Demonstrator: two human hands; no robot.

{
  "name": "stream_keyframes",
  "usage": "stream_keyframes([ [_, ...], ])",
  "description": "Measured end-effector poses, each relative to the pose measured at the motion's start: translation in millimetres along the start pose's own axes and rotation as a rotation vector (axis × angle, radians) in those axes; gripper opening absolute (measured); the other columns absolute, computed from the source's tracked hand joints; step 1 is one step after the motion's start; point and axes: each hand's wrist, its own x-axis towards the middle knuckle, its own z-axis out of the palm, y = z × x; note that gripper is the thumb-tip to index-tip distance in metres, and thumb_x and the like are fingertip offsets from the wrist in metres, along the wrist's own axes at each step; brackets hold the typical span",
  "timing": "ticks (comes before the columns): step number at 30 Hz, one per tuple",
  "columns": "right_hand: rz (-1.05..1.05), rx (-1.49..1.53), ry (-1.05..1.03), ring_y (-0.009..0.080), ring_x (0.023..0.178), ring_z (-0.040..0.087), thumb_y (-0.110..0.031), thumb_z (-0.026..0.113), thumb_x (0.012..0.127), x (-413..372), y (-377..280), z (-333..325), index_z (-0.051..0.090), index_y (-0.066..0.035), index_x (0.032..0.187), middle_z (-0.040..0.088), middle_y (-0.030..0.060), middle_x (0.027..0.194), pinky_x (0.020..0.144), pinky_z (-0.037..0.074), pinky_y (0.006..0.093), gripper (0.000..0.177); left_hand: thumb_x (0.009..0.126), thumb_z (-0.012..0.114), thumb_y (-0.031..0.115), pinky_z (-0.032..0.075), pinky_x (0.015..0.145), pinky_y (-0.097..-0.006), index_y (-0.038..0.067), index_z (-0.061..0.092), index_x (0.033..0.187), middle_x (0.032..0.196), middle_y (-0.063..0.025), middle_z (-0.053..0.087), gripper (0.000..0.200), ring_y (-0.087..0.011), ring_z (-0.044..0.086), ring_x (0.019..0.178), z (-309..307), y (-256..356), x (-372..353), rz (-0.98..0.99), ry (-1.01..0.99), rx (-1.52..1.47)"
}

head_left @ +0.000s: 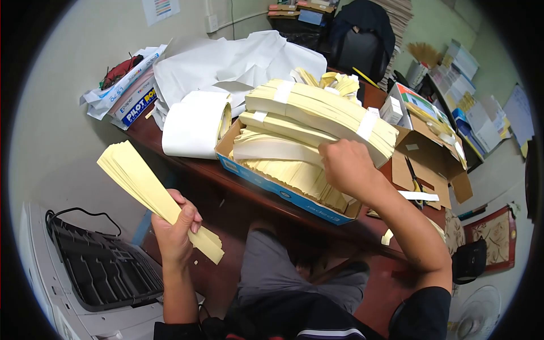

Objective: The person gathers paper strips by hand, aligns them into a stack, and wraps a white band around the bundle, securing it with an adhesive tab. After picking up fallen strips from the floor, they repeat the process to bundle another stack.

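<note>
My left hand (177, 226) is closed around a fanned bundle of pale yellow paper strips (139, 180), held upright at a slant to the left of the table. My right hand (350, 169) reaches into a blue cardboard box (283, 195) packed with more yellow strips (289, 173). Its fingers are curled against the strips at the box's right half, and the fingertips are partly hidden. Across the top of the box lies a thick stack of strips (323, 110), bound with white paper bands.
A folded white sheet (190, 124) and crumpled white paper (226, 65) lie left of and behind the box. To the right are an open carton (433, 150), scissors (416, 184) and a white strip (418, 196). A printer (102, 266) stands at lower left, an office chair (362, 48) behind.
</note>
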Motion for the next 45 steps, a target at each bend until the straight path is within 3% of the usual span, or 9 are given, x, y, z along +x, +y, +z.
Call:
stream_keyframes([
  [4, -0.011, -0.120, -0.073, 0.0411, 0.083, 0.074, -0.005, 0.068, 0.086, 1.4, 1.5, -2.6, 0.070, 0.001, 0.089, 0.072, 0.0260, 0.087, 0.072, 0.059, 0.0492, 0.008, 0.099, 0.070, 0.003, 0.045, 0.054, -0.0238, 0.005, 0.050, 0.113, 0.077, -0.0061, 0.059, 0.025, -0.0100, 0.052, 0.057, 9.5, -0.5, -3.2, -0.062, -0.015, -0.007],
  [8, -0.086, 0.018, 0.199, 0.0393, 0.087, 0.072, -0.023, 0.081, 0.084, -8.6, -6.1, -8.7, 0.063, -0.001, 0.115, 0.070, 0.0196, 0.109, 0.071, 0.058, 0.0455, 0.042, 0.093, 0.079, 0.006, 0.045, 0.052, -0.0226, 0.002, 0.063, 0.100, 0.074, -0.0027, 0.063, 0.018, -0.0074, 0.058, 0.059, 26.3, 13.0, -3.8, -0.234, -0.123, 0.156],
  [12, -0.480, 0.141, 0.598, 0.0352, 0.117, 0.064, -0.025, 0.089, 0.075, -49.5, -38.6, -55.6, 0.061, -0.009, 0.137, 0.064, 0.0128, 0.131, 0.098, 0.050, 0.0498, 0.070, 0.092, 0.082, 0.013, 0.051, 0.066, -0.0287, 0.001, 0.065, 0.101, 0.080, -0.0048, 0.066, 0.023, -0.0124, 0.062, 0.070, 50.2, 25.1, -6.2, -0.339, -0.467, 0.510],
  [16, -0.556, -0.343, 0.477, 0.0275, 0.142, 0.052, -0.032, 0.056, 0.097, -126.6, -92.7, -44.7, 0.057, -0.009, 0.149, 0.061, 0.0113, 0.146, 0.122, 0.029, 0.0583, 0.057, 0.089, 0.081, 0.013, 0.055, 0.081, -0.0416, -0.002, 0.067, 0.108, 0.095, -0.0173, 0.072, 0.028, -0.0332, 0.069, 0.085, 97.0, 21.5, -30.6, -0.132, -0.801, 0.612],
  [19, -0.391, -0.248, 0.041, 0.0247, 0.099, 0.068, -0.025, 0.060, 0.094, -173.6, -85.7, -29.8, 0.059, -0.002, 0.139, 0.066, 0.0092, 0.104, 0.104, 0.047, 0.0478, 0.051, 0.090, 0.080, 0.021, 0.054, 0.089, -0.0542, -0.003, 0.068, 0.110, 0.103, -0.0254, 0.073, 0.034, -0.0477, 0.069, 0.100, 135.1, 21.0, -44.3, -0.205, -1.187, 0.775],
  [23, -0.290, 0.142, -0.056, 0.0256, 0.083, 0.065, -0.020, 0.064, 0.089, -225.6, -42.0, -28.0, 0.061, -0.003, 0.120, 0.060, 0.0062, 0.089, 0.083, 0.049, 0.0403, 0.036, 0.093, 0.078, 0.033, 0.051, 0.086, -0.0600, -0.001, 0.059, 0.116, 0.100, -0.0281, 0.072, 0.045, -0.0511, 0.068, 0.098, 176.9, -1.2, -58.2, -0.209, -1.454, 0.895],
  [28, -0.088, 0.121, -0.060, 0.0307, 0.091, 0.068, -0.013, 0.075, 0.082, -294.1, 23.9, -45.3, 0.060, -0.004, 0.112, 0.065, 0.0114, 0.096, 0.079, 0.050, 0.0418, 0.034, 0.092, 0.078, 0.030, 0.052, 0.081, -0.0576, 0.003, 0.052, 0.114, 0.099, -0.0226, 0.072, 0.043, -0.0477, 0.069, 0.096, 266.9, -17.1, -76.0, 0.035, -1.488, 1.003],
  [36, 0.347, 0.277, 0.165, 0.0379, 0.101, 0.062, -0.006, 0.081, 0.082, -346.8, 115.2, -20.3, 0.065, -0.003, 0.112, 0.065, 0.0145, 0.106, 0.087, 0.050, 0.0451, 0.034, 0.093, 0.075, 0.029, 0.046, 0.085, -0.0443, 0.006, 0.063, 0.105, 0.098, -0.0117, 0.061, 0.028, -0.0307, 0.063, 0.098, 331.8, -85.5, -65.7, 0.761, -1.089, 0.977],
  [45, 0.362, 0.172, 0.334, 0.0367, 0.101, 0.059, -0.013, 0.083, 0.082, -356.9, 142.2, -1.6, 0.067, -0.004, 0.117, 0.064, 0.0131, 0.108, 0.093, 0.045, 0.0450, 0.040, 0.085, 0.083, 0.028, 0.041, 0.091, -0.0444, 0.009, 0.067, 0.114, 0.104, -0.0083, 0.065, 0.038, -0.0299, 0.062, 0.101, 304.8, -107.1, -49.9, 0.610, -0.944, 0.915],
])
